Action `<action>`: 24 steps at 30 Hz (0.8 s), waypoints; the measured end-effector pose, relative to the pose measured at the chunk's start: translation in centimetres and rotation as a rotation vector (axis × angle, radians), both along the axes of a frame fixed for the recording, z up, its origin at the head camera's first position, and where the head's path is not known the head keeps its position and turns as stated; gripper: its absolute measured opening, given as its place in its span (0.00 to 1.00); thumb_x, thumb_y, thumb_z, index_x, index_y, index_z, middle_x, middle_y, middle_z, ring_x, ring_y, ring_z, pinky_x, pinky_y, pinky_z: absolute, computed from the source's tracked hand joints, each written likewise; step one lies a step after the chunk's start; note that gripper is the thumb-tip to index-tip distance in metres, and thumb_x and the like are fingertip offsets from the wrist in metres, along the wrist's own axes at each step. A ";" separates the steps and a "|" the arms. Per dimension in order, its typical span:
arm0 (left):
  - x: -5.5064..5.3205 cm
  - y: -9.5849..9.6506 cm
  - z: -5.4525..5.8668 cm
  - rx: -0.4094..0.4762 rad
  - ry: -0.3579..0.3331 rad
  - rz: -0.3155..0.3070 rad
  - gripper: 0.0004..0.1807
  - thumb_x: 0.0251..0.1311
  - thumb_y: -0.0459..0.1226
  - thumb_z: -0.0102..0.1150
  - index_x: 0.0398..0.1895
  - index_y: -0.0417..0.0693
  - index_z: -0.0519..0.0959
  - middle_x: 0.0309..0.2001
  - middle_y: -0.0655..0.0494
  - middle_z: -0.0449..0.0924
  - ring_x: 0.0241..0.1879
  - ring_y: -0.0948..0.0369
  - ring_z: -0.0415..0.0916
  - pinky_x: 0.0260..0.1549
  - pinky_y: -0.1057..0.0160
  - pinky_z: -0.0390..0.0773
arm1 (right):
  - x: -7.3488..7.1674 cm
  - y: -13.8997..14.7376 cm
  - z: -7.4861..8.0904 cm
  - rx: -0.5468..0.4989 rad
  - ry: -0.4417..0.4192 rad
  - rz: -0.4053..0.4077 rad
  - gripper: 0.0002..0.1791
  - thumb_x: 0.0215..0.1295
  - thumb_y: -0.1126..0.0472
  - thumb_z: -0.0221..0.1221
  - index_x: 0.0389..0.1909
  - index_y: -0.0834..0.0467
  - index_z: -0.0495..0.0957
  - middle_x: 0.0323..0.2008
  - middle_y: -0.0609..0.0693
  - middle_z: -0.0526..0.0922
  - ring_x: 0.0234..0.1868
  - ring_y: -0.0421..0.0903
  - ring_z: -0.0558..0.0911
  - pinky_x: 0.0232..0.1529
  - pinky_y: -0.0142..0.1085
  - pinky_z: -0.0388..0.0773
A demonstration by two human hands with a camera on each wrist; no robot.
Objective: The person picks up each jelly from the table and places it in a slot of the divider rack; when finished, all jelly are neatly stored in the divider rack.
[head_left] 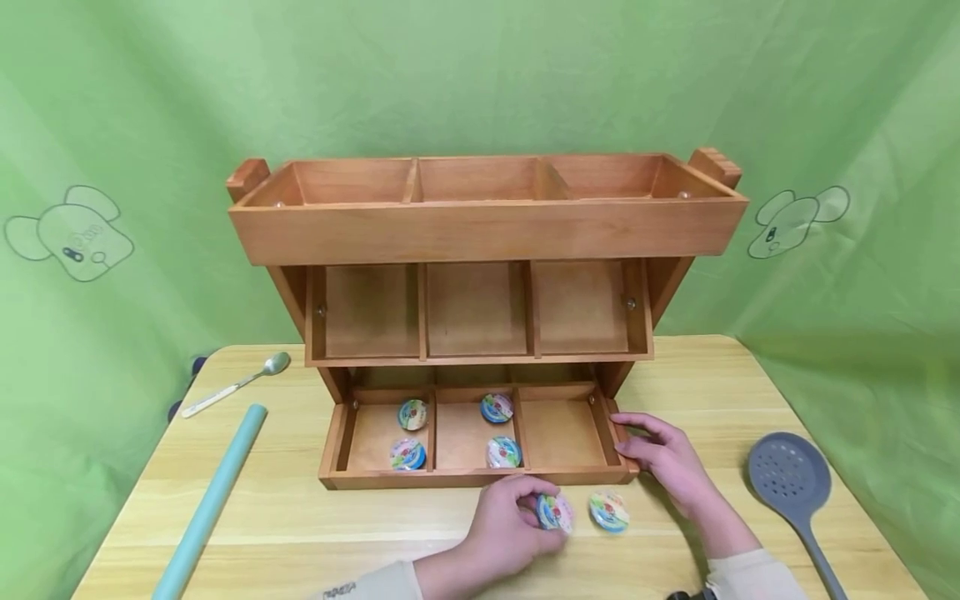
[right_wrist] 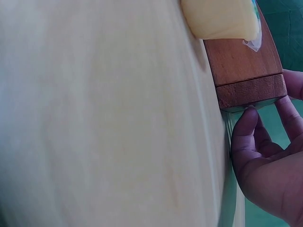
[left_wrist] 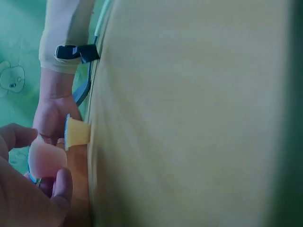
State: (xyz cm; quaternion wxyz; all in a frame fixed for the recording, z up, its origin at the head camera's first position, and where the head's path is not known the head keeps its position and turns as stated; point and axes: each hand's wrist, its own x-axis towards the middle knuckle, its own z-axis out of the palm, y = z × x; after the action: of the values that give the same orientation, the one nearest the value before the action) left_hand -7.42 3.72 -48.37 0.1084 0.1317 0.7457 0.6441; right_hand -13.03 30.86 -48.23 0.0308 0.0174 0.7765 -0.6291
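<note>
My left hand [head_left: 510,521] pinches a jelly cup [head_left: 553,512] between thumb and fingers, in front of the wooden rack's [head_left: 480,479] bottom tray. Its translucent pink side [left_wrist: 47,161] shows in the left wrist view, the printed lid facing away. Just right of it, a yellow jelly cup [head_left: 609,512] stands on the table. My right hand [head_left: 667,458] holds the right end of the bottom tray, fingers at the top edge and thumb against the side. Two jelly cups [head_left: 408,454] lie in the tray's left compartment, and two more [head_left: 503,452] in the middle one.
Above the bottom tray, the rack has a tilted middle tray [head_left: 480,362] and a top tray [head_left: 487,233]. A spoon [head_left: 240,385] and a teal tube [head_left: 212,500] lie at left. A grey slotted skimmer [head_left: 790,475] lies at right. Green curtain [head_left: 480,75] surrounds the table.
</note>
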 end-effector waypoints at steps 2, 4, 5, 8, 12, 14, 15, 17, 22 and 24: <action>-0.2 0.0 0.6 -0.005 0.023 -0.028 0.23 0.38 0.26 0.78 0.42 0.50 0.85 0.34 0.64 0.74 0.29 0.67 0.75 0.30 0.69 0.80 | 0.0 0.1 0.0 0.003 -0.002 0.003 0.26 0.62 0.69 0.65 0.61 0.68 0.74 0.53 0.59 0.78 0.37 0.44 0.82 0.33 0.35 0.80; -0.4 0.1 1.2 0.000 0.046 -0.048 0.23 0.38 0.26 0.77 0.42 0.50 0.85 0.35 0.65 0.75 0.27 0.68 0.76 0.29 0.69 0.81 | 0.0 0.1 -0.1 0.005 -0.005 0.006 0.26 0.63 0.68 0.65 0.61 0.68 0.74 0.53 0.58 0.78 0.37 0.44 0.82 0.33 0.35 0.80; -0.5 0.2 1.5 0.013 0.053 -0.057 0.23 0.39 0.25 0.77 0.42 0.49 0.85 0.35 0.64 0.75 0.27 0.68 0.76 0.28 0.68 0.81 | 0.0 0.2 -0.1 0.006 -0.008 0.005 0.26 0.63 0.67 0.65 0.61 0.67 0.74 0.53 0.58 0.78 0.37 0.44 0.82 0.33 0.35 0.80; -0.9 0.4 2.3 0.069 0.049 -0.070 0.23 0.39 0.24 0.77 0.42 0.46 0.84 0.36 0.62 0.76 0.25 0.67 0.76 0.27 0.67 0.82 | -0.1 0.2 -0.2 0.010 -0.014 0.008 0.25 0.63 0.67 0.65 0.61 0.67 0.74 0.53 0.58 0.78 0.37 0.44 0.82 0.33 0.35 0.80; -1.7 0.8 3.1 0.111 0.020 -0.038 0.23 0.39 0.24 0.78 0.42 0.45 0.84 0.36 0.61 0.76 0.26 0.66 0.77 0.28 0.66 0.82 | -0.2 0.2 -0.2 0.019 -0.012 0.009 0.25 0.63 0.66 0.65 0.61 0.66 0.75 0.52 0.57 0.78 0.36 0.43 0.81 0.33 0.35 0.79; -2.3 1.1 3.4 0.107 0.012 -0.017 0.23 0.38 0.24 0.78 0.42 0.46 0.84 0.35 0.60 0.75 0.27 0.65 0.77 0.28 0.66 0.82 | -0.2 0.2 -0.2 0.027 -0.008 0.015 0.25 0.63 0.65 0.65 0.61 0.66 0.75 0.52 0.56 0.78 0.35 0.43 0.81 0.32 0.34 0.79; -2.6 1.3 3.5 0.095 0.019 -0.006 0.23 0.38 0.25 0.79 0.42 0.46 0.84 0.35 0.61 0.75 0.27 0.65 0.77 0.28 0.66 0.82 | -0.3 0.2 -0.2 0.028 -0.007 0.014 0.25 0.63 0.65 0.65 0.61 0.66 0.75 0.52 0.56 0.78 0.35 0.42 0.80 0.31 0.34 0.78; -3.3 1.7 3.6 0.062 0.040 0.014 0.23 0.38 0.25 0.79 0.42 0.46 0.84 0.35 0.61 0.75 0.28 0.65 0.77 0.28 0.66 0.82 | -0.3 0.2 -0.2 0.029 -0.010 0.011 0.25 0.63 0.65 0.66 0.61 0.65 0.75 0.51 0.56 0.78 0.34 0.42 0.80 0.31 0.34 0.78; -5.3 3.1 3.5 -0.033 0.102 0.090 0.23 0.36 0.29 0.82 0.39 0.49 0.85 0.32 0.64 0.74 0.30 0.64 0.76 0.29 0.69 0.79 | -0.3 0.3 -0.4 0.030 -0.011 0.009 0.25 0.62 0.66 0.65 0.61 0.66 0.75 0.51 0.59 0.78 0.35 0.43 0.81 0.32 0.35 0.79; -6.1 3.8 3.4 -0.057 0.107 0.130 0.22 0.34 0.30 0.83 0.38 0.51 0.86 0.30 0.65 0.74 0.31 0.64 0.74 0.29 0.70 0.77 | -0.3 0.3 -0.5 0.023 -0.010 0.011 0.25 0.62 0.67 0.65 0.61 0.66 0.75 0.52 0.59 0.78 0.38 0.45 0.82 0.34 0.36 0.80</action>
State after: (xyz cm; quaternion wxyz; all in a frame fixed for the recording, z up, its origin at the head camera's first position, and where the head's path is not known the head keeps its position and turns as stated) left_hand -13.52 7.57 -44.96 0.0301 0.1141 0.7753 0.6205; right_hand -13.36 31.17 -48.70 0.0382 0.0166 0.7837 -0.6197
